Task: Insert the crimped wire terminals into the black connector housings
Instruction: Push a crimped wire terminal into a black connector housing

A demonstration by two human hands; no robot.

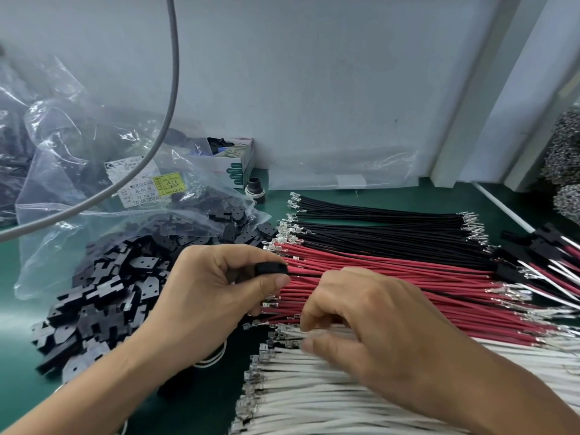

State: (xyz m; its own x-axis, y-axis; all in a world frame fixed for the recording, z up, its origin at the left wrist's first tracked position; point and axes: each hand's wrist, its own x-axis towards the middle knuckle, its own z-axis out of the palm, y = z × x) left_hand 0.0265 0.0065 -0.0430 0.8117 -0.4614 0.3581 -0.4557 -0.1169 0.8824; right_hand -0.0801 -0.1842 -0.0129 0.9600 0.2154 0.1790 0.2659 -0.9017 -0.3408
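left hand pinches black housing | right hand fingers curled, blurred; grip unclear

The white label on the clear bag, at ten o'clock, reads "26 06 25", "27 06 24"; its yellow sticker is illegible.
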